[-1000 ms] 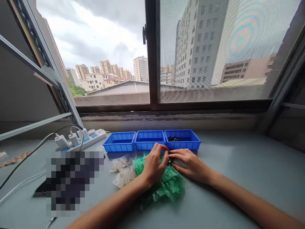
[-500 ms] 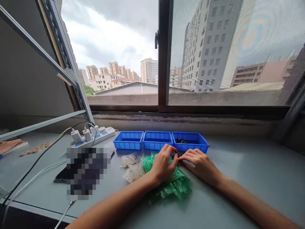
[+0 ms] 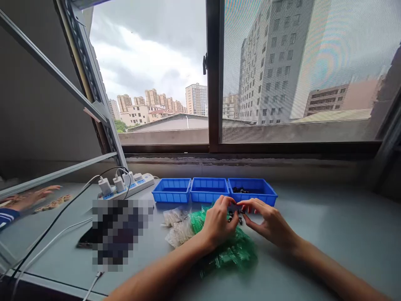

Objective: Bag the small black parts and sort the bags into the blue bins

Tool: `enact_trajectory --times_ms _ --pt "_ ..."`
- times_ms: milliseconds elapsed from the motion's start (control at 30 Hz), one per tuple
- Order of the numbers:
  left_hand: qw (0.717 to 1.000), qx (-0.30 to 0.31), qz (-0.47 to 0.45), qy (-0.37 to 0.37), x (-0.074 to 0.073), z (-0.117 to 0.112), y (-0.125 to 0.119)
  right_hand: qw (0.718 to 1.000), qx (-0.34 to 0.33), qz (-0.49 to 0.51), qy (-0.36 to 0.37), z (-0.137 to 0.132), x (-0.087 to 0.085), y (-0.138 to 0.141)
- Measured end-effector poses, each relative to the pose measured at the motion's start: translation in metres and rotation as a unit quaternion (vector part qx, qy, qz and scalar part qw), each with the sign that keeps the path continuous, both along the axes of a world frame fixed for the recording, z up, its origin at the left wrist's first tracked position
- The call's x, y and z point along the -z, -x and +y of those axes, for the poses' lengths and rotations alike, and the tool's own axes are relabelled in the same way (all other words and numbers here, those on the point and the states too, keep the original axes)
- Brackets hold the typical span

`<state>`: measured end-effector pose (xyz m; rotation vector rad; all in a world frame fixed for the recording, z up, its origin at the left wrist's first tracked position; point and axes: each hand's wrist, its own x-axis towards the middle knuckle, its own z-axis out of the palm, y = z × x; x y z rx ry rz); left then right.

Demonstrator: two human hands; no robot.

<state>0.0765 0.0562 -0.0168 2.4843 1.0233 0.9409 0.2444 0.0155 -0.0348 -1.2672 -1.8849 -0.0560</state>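
My left hand [image 3: 216, 222] and my right hand [image 3: 269, 221] meet fingertip to fingertip just in front of the blue bins, both pinched on a small clear bag of dark parts [image 3: 234, 214] held a little above the table. Under my left hand lies a heap of green plastic bags [image 3: 233, 253]. Two clear bags of pale parts [image 3: 177, 225] lie to the left of the heap. Three blue bins stand in a row: the left bin [image 3: 171, 190], the middle bin [image 3: 209, 189], and the right bin [image 3: 255, 191] with a few dark parts in it.
A white power strip [image 3: 131, 186] with chargers and trailing cables sits at the back left. A blurred-out object [image 3: 120, 232] lies on the grey table [image 3: 328, 234]. Another person's hand [image 3: 31, 196] rests at the far left edge. A window sill runs behind the bins.
Both hands have lifted slightly off the green bags and now hold the small bag of dark parts up between their fingertips. The view has shifted a little; another person's hand shows further in at the left.
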Motion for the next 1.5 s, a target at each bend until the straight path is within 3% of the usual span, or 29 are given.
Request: enact_trajectory --times_ms 100,200,667,867,1067,1500 --pt "1.000 0.003 0.005 -0.016 0.0008 0.0010 0.0004 0.999 0.003 0.052 0.012 -0.0018 -0.0011 0.0036" --pt "0.999 0.010 0.009 -0.035 0.0023 0.0019 0.0008 0.999 -0.023 0.041 0.001 -0.0038 -0.0030 0.0057" --pt "0.996 0.037 0.034 -0.073 0.0050 0.0054 0.0026 0.979 -0.083 -0.034 -0.184 -0.0051 -0.0064 0.0095" --pt "0.994 0.050 -0.003 -0.102 0.0071 0.0070 0.0024 0.983 -0.066 0.014 -0.173 -0.0045 -0.0061 0.0071" --pt "0.995 0.059 -0.019 -0.082 0.0045 0.0046 0.0027 0.985 -0.064 0.069 -0.141 -0.0033 -0.0005 0.0077" --pt "0.995 0.061 -0.024 -0.077 0.0038 0.0030 0.0027 0.989 -0.059 0.077 -0.112 -0.0035 0.0003 0.0086"
